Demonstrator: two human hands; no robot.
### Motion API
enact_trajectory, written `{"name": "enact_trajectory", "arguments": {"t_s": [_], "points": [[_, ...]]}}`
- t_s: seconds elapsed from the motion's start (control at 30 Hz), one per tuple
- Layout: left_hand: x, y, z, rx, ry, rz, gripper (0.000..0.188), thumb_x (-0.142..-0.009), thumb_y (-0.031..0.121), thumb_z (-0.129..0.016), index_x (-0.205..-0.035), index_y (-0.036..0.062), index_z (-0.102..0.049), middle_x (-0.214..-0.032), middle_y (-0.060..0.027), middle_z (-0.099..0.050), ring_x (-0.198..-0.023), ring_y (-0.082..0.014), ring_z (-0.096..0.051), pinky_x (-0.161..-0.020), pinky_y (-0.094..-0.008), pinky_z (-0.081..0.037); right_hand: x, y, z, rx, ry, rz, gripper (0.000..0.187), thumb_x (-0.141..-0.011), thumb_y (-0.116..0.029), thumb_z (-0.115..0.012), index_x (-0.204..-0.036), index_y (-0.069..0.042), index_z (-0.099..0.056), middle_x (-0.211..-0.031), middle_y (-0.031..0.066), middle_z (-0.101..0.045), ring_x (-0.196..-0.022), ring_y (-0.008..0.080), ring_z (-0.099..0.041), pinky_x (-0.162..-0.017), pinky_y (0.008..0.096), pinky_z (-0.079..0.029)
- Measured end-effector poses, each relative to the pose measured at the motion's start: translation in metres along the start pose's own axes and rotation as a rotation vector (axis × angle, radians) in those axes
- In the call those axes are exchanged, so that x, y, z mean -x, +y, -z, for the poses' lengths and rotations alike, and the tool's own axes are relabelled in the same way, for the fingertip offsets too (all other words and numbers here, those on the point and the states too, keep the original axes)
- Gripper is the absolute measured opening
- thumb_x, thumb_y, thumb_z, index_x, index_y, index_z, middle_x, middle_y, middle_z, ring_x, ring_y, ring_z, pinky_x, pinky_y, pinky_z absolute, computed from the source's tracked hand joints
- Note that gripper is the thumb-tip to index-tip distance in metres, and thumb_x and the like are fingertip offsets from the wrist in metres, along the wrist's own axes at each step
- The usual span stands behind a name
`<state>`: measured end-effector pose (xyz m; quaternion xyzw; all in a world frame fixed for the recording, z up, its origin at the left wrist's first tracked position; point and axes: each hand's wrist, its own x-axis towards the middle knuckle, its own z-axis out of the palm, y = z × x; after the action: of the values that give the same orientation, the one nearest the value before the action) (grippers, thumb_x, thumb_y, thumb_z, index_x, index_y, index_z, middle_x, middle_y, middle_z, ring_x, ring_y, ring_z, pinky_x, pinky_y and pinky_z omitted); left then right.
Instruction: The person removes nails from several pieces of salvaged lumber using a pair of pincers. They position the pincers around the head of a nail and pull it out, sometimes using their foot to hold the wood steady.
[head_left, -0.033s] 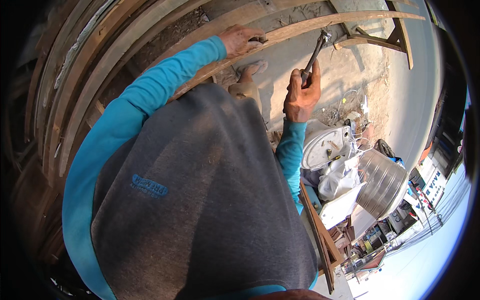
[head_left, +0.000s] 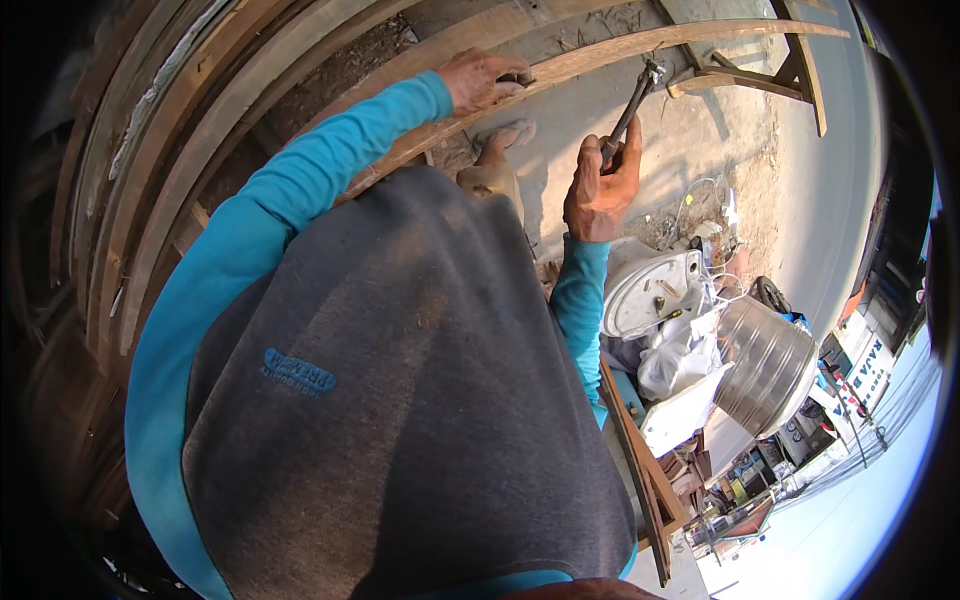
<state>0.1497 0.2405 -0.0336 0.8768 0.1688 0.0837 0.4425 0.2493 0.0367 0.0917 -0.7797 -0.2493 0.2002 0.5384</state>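
My left hand [head_left: 484,82] rests on a long wooden plank [head_left: 590,62], its fingers bent and closed over the plank's edge; whether a small thing is also pinched there is too small to tell. To the right, my right hand [head_left: 604,192] is wrapped around the dark handle of a hammer [head_left: 634,105]. The hammer's metal head points up and away, apart from the plank and near its right part. Both sleeves are blue.
Several long boards [head_left: 165,180] lie side by side at the left. A wooden stand [head_left: 795,70] is at the far right. Near my right forearm are a round white lid [head_left: 640,300] with small tools, a white plastic bag [head_left: 668,368] and a ribbed clear drum [head_left: 765,360].
My right hand and the hammer have shifted very slightly to the left. My left hand keeps its place on the plank.
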Motion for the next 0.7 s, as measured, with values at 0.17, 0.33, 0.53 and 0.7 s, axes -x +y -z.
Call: {"name": "enact_trajectory", "arguments": {"t_s": [0.17,0.33,0.53,0.7], "points": [[-0.001,0.002,0.007,0.027,-0.034,-0.021,0.039,-0.093,0.042,-0.064,-0.125,0.018,-0.063,-0.107,-0.0206,-0.069,-0.098,-0.0401,-0.066,-0.086,-0.0456,-0.052,0.012,0.016,-0.013,0.729,-0.353,0.076,0.067,-0.088,-0.011,-0.063,-0.15,-0.005,-0.037,-0.093,0.0205,-0.061,-0.081,0.0315,-0.062,-0.079,0.0426,-0.05],[0.0,0.008,0.008,0.001,-0.059,0.054,0.036,-0.093,0.035,-0.066,-0.119,0.0106,-0.065,-0.11,-0.0169,-0.07,-0.101,-0.0359,-0.066,-0.088,-0.0425,-0.052,0.005,-0.004,-0.013,0.237,0.007,0.013,0.067,-0.091,-0.013,-0.058,-0.15,0.003,-0.031,-0.111,0.0229,-0.063,-0.092,0.0292,-0.065,-0.083,0.036,-0.052],[-0.007,0.011,0.01,0.009,-0.067,-0.02,0.031,-0.092,0.029,-0.069,-0.112,0.0068,-0.068,-0.106,-0.0151,-0.071,-0.097,-0.032,-0.068,-0.087,-0.039,-0.053,-0.001,0.029,-0.006,0.657,-0.419,-0.02,0.069,-0.091,-0.018,-0.057,-0.152,0.0,-0.03,-0.111,0.0263,-0.064,-0.095,0.0324,-0.065,-0.09,0.0397,-0.05],[-0.013,0.009,0.008,-0.079,-0.109,0.057,0.029,-0.091,0.029,-0.069,-0.111,0.0082,-0.069,-0.104,-0.0143,-0.072,-0.096,-0.0312,-0.068,-0.086,-0.0389,-0.053,-0.003,0.019,-0.007,0.354,-0.104,-0.003,0.066,-0.092,-0.017,-0.055,-0.151,0.0,-0.031,-0.105,0.0262,-0.064,-0.093,0.0347,-0.065,-0.088,0.0405,-0.05]]}}
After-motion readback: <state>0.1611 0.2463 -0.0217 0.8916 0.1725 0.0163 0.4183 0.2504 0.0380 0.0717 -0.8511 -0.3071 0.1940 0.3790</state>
